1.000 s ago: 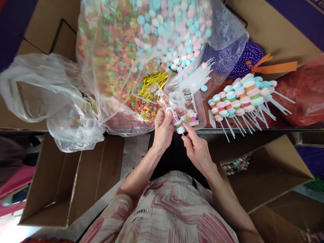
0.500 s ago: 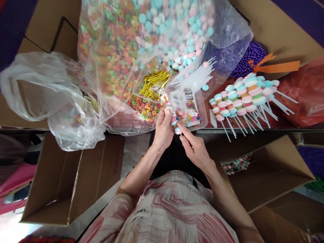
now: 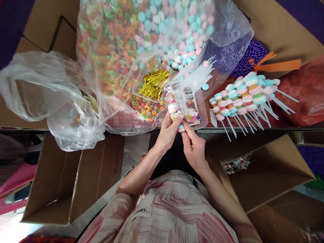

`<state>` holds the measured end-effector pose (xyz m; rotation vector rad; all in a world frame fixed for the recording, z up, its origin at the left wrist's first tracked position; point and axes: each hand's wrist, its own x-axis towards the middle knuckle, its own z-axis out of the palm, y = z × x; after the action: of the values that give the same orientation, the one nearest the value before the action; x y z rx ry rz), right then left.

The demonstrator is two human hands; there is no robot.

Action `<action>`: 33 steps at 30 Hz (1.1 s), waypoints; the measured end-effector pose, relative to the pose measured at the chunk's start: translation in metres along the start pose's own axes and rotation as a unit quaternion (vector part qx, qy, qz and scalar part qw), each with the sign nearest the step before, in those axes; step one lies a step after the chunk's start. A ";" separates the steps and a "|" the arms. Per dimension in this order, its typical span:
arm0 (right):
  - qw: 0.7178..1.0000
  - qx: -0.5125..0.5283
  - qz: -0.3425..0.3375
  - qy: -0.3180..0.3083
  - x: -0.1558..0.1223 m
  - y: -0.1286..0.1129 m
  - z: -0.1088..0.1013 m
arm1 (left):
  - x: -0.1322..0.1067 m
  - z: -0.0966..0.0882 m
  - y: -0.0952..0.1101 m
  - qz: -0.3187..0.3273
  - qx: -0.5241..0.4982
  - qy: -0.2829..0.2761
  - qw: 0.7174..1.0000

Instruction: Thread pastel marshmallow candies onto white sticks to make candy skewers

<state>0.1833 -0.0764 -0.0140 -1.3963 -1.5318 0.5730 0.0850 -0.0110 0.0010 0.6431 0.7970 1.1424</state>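
Note:
My left hand (image 3: pixel 166 132) is closed around a candy skewer (image 3: pixel 172 108) with pastel pieces showing above and below the fingers. Its thumb lies across the middle of the skewer. My right hand (image 3: pixel 193 143) pinches the lower end, close under the left thumb, and its fingertips partly cover the candy there. Just beyond the hands, printed labels (image 3: pixel 189 98) lie in a clear plastic tray (image 3: pixel 204 116). Gold twist ties (image 3: pixel 154 83) fill a second clear tray to the left. White sticks (image 3: pixel 202 75) stick out behind the label tray.
Large clear bags hold ring candies (image 3: pixel 111 67) and round pastel candies (image 3: pixel 174 23). Finished candy skewers (image 3: pixel 243 96) are stacked on the right, near purple beads (image 3: pixel 249 59). Cardboard boxes stand below the table edge, on the left (image 3: pixel 53 182) and right (image 3: pixel 273 175).
The skewer's top end has come into view above my left fingers. My left thumb has moved right across it, and my right fingers have closed in on its lower end.

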 end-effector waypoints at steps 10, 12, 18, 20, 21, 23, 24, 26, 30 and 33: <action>0.970 0.174 0.170 -0.006 0.009 -0.006 -0.005 | 0.001 -0.009 0.012 -0.068 -0.007 -0.039 0.997; 0.953 0.220 0.209 -0.017 0.011 -0.005 -0.011 | 0.007 -0.014 0.019 -0.065 -0.002 -0.020 0.998; 0.908 0.316 0.267 -0.069 0.009 0.000 -0.016 | 0.025 -0.020 0.025 -0.048 -0.004 0.005 0.999; 0.899 0.330 0.277 -0.081 0.011 0.000 -0.020 | 0.026 -0.020 0.024 -0.054 0.005 0.008 0.998; 0.895 0.335 0.281 -0.087 0.012 0.000 -0.023 | 0.026 -0.020 0.024 -0.056 0.012 0.012 0.998; 0.889 0.341 0.288 -0.103 0.016 0.000 -0.030 | 0.025 -0.021 0.024 -0.059 0.029 0.017 0.998; 0.886 0.342 0.292 -0.110 0.017 0.000 -0.033 | 0.025 -0.022 0.024 -0.062 0.036 0.018 0.997; 0.883 0.341 0.299 -0.118 0.020 0.000 -0.038 | 0.024 -0.026 0.024 -0.071 0.045 0.017 0.996; 0.906 0.290 0.287 -0.112 0.020 -0.002 -0.039 | 0.024 -0.031 0.024 -0.083 0.062 0.011 0.995; 0.943 0.198 0.247 -0.101 0.017 -0.005 -0.035 | 0.023 -0.032 0.023 -0.080 0.072 0.008 0.994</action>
<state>0.2126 -0.0701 0.0113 -1.4306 -1.1204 1.2914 0.0514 0.0196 -0.0039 0.6767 0.9342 0.9524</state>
